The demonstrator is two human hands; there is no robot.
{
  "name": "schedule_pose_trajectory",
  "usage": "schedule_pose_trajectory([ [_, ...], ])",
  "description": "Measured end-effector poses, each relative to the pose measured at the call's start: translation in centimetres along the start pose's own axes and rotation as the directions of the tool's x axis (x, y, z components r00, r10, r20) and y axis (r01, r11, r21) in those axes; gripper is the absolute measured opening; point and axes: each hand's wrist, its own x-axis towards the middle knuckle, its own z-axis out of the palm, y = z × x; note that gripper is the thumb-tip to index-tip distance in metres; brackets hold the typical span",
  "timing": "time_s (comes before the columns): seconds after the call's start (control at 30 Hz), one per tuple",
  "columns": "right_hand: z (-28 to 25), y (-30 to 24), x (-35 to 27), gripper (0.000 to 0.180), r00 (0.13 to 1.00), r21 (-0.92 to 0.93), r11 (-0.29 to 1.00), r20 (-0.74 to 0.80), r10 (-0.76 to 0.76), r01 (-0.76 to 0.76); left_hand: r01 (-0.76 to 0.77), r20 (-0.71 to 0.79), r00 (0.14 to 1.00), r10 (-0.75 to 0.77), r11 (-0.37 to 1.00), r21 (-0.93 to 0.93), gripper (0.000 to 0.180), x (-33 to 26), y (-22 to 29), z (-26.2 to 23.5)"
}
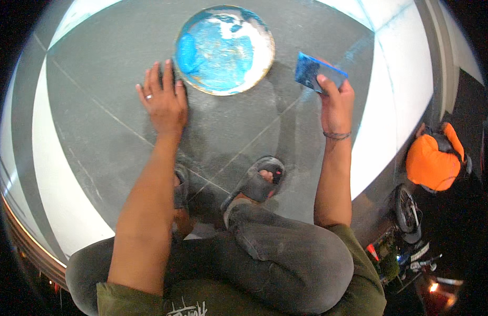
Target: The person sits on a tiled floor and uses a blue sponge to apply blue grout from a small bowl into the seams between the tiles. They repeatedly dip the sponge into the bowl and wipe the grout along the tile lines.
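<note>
1. We crouch over a grey floor (217, 129).
2. A round pan (270, 55), smeared blue and white, lies on it ahead of us.
3. Our left hand (167, 108), palm down, fingers slightly spread, is just beside the pan.
4. Our right hand (336, 100) pinches a flat scraper (308, 68), right of the pan, between thumb and fingers.

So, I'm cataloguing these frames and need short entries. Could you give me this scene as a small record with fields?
left hand: palm down, holding nothing, apparently on the dark grey floor, beside the round dish; rim contact unclear
right hand: grips a flat blue-edged piece, thumb across its face
dish contents: blue and white smears
footwear: dark open-toed sandals
far right: spoked wheel, orange item
</note>
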Motion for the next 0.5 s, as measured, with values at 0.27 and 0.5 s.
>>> schedule_pose_trajectory([
  [0.27,-7.5,7.0,-6.4,0.053,0.909,-0.786,0.487,0.222,-0.352,0.381,-0.022,-0.067,0.998,0.022,1.000,0.008,0.052,0.0,0.2,0.6],
  [0.5,-5.4,9.5,-5.9,0.061,0.865,-0.882,0.244,0.281,-0.416,0.404,-0.029,-0.050,0.998,0.028,0.999,-0.019,0.051,0.1,0.3,0.8],
])
